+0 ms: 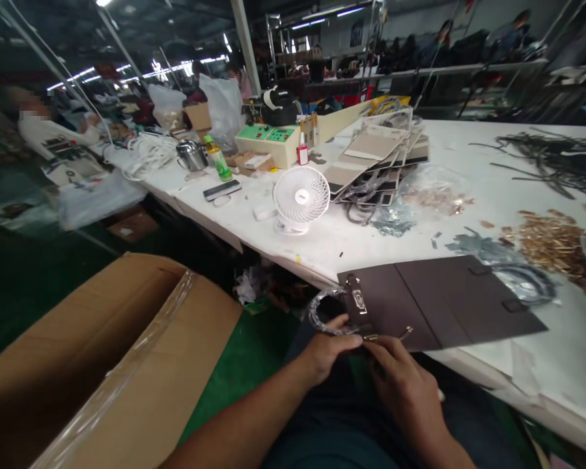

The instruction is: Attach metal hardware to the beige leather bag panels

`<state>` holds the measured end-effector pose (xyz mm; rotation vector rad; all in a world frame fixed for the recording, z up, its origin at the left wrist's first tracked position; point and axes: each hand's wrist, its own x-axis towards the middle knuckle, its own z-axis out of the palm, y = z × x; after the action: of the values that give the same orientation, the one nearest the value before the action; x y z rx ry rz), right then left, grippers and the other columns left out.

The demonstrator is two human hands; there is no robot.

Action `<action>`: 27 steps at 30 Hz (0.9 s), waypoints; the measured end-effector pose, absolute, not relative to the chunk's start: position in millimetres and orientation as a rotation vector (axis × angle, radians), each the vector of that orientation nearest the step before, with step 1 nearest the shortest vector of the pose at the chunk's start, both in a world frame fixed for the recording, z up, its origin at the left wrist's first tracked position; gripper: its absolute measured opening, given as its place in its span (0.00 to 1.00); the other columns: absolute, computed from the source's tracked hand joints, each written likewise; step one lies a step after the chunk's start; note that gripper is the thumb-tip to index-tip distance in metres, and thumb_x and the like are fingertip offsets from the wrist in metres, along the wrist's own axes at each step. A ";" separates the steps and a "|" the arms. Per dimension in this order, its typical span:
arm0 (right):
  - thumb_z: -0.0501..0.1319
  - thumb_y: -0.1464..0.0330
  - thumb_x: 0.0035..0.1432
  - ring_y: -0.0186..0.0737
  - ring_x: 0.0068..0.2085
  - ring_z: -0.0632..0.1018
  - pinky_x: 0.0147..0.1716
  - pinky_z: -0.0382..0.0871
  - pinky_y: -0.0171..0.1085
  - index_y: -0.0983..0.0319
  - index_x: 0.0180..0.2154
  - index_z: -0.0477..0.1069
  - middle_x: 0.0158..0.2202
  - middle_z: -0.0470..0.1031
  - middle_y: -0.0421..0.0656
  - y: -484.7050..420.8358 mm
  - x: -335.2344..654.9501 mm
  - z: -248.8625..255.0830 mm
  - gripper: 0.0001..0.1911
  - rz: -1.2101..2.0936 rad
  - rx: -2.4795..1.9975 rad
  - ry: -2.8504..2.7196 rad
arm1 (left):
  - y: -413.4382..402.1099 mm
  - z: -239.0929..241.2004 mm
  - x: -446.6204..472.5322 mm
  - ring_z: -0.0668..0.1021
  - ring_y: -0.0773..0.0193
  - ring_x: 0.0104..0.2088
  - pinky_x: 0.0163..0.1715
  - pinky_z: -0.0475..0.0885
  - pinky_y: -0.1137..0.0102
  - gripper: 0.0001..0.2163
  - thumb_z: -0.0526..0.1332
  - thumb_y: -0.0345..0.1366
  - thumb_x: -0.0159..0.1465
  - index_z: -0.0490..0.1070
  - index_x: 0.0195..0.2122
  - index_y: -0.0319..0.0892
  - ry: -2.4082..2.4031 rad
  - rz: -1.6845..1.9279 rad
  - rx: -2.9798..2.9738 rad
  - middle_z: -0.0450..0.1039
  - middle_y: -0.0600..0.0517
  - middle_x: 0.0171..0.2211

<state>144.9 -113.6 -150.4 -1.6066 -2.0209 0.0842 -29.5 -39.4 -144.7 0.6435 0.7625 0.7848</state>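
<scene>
A flat dark brown bag panel (434,299) lies across the table's near edge, its left end toward me. On that end are a metal clasp (359,299) and a plastic-wrapped handle loop (317,309). My left hand (325,352) is closed at the panel's near corner, its thumb on top beside a small metal fitting (370,337). From the other side my right hand (405,378) pinches the same corner, fingertips almost meeting the left thumb. Its lower fingers are hidden below the edge. A second wrapped handle (532,283) is at the panel's far end.
On the white table (317,254) stand a white fan (301,195) and stacked bag panels (371,146). Gold metal pieces (549,241) and dark straps (542,156) lie to the right. A large open cardboard box (195,345) stands at left. A person (53,130) sits farther back.
</scene>
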 end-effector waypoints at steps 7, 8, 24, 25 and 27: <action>0.53 0.70 0.77 0.40 0.42 0.85 0.34 0.78 0.35 0.55 0.54 0.75 0.51 0.81 0.43 -112.8 148.5 -151.5 0.14 0.073 -1.525 -2.002 | -36.2 -148.8 -29.0 0.84 0.49 0.47 0.49 0.76 0.61 0.32 0.80 0.46 0.56 0.79 0.59 0.39 0.775 0.771 0.649 0.83 0.39 0.51; 0.53 0.69 0.77 0.40 0.42 0.86 0.34 0.78 0.35 0.56 0.54 0.75 0.51 0.81 0.43 -112.3 148.9 -150.6 0.14 0.068 -1.520 -2.004 | -36.2 -148.5 -29.5 0.84 0.49 0.47 0.49 0.77 0.61 0.32 0.79 0.46 0.56 0.79 0.59 0.39 0.775 0.766 0.661 0.83 0.39 0.51; 0.58 0.68 0.79 0.35 0.36 0.84 0.29 0.73 0.33 0.56 0.54 0.76 0.46 0.81 0.41 -99.5 198.9 -84.9 0.10 -0.574 -1.457 -1.835 | -8.4 -44.8 13.6 0.83 0.49 0.50 0.55 0.75 0.59 0.30 0.78 0.51 0.59 0.83 0.58 0.40 0.531 0.766 0.960 0.84 0.41 0.51; 0.58 0.68 0.79 0.34 0.35 0.83 0.29 0.72 0.32 0.56 0.53 0.76 0.45 0.81 0.41 -98.7 200.5 -75.7 0.09 -0.620 -1.441 -1.828 | -6.1 -36.9 15.9 0.83 0.48 0.51 0.56 0.75 0.58 0.30 0.78 0.50 0.59 0.83 0.58 0.40 0.506 0.757 0.975 0.84 0.40 0.52; 0.58 0.69 0.79 0.33 0.34 0.83 0.29 0.72 0.32 0.56 0.51 0.77 0.43 0.81 0.40 -97.3 200.5 -57.1 0.09 -0.691 -1.408 -1.804 | -2.8 -18.3 17.2 0.83 0.47 0.52 0.56 0.75 0.57 0.30 0.77 0.50 0.59 0.82 0.59 0.40 0.453 0.730 1.021 0.83 0.39 0.54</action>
<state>200.5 -97.3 -57.1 -1.4076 -1.8036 -0.6911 17.2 -2.8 -18.3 1.0214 0.4528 0.7304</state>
